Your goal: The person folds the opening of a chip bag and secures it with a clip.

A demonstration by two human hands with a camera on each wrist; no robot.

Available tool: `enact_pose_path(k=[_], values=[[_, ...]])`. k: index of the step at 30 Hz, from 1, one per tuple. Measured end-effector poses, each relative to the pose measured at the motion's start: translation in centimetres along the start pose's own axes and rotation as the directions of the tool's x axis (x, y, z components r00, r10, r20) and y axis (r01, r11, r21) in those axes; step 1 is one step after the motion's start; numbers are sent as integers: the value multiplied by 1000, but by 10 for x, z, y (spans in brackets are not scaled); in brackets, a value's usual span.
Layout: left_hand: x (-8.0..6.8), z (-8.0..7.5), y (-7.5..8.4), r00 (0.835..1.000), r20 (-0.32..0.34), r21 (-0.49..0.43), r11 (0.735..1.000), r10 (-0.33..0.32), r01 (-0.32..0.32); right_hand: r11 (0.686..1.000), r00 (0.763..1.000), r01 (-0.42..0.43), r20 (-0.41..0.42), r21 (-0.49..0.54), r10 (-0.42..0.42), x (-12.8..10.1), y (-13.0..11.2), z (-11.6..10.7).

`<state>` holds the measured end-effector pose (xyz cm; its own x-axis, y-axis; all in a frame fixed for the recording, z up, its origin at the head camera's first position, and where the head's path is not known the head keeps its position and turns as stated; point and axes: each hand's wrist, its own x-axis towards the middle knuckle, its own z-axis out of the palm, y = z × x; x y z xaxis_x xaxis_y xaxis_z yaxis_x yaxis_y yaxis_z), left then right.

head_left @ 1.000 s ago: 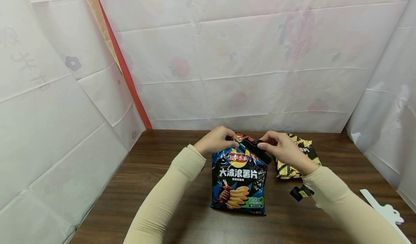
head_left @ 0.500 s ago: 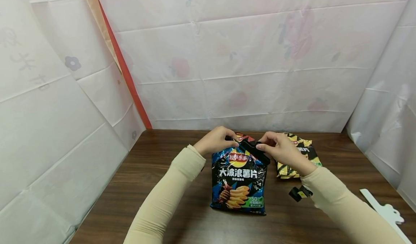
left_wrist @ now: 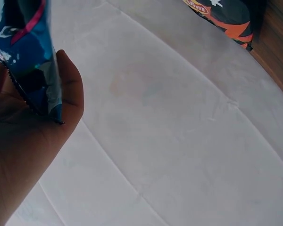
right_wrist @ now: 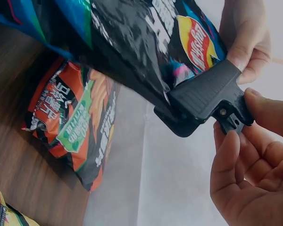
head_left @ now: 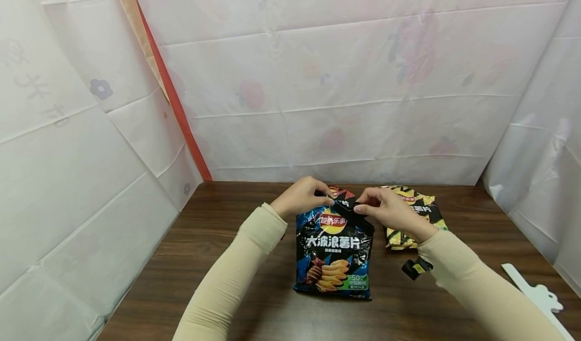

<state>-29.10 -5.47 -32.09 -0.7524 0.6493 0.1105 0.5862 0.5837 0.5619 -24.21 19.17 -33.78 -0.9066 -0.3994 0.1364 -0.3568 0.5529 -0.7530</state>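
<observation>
Both sleeved arms reach forward, left hand (head_left: 301,197) and right hand (head_left: 389,211) pinching, fingers curled.

Clip (head_left: 351,210) atop bag (head_left: 333,252)

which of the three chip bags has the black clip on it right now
The blue-and-black chip bag, held upright by both hands, has the black clip on its top edge. The yellow bag and orange bag lie flat without clips.
</observation>
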Motion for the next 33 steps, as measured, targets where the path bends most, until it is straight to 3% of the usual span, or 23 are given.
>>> enact_pose_path(k=[18, 33], values=[[0, -1, -1, 1000, 7, -31, 999, -10, 10, 1000, 1000, 2, 10, -14, -2, 4, 5, 2], [-1, -3, 0, 999, 29, -27, 999, 28, -28, 1000, 1000, -1, 26, -15, 2, 4, 7, 1]])
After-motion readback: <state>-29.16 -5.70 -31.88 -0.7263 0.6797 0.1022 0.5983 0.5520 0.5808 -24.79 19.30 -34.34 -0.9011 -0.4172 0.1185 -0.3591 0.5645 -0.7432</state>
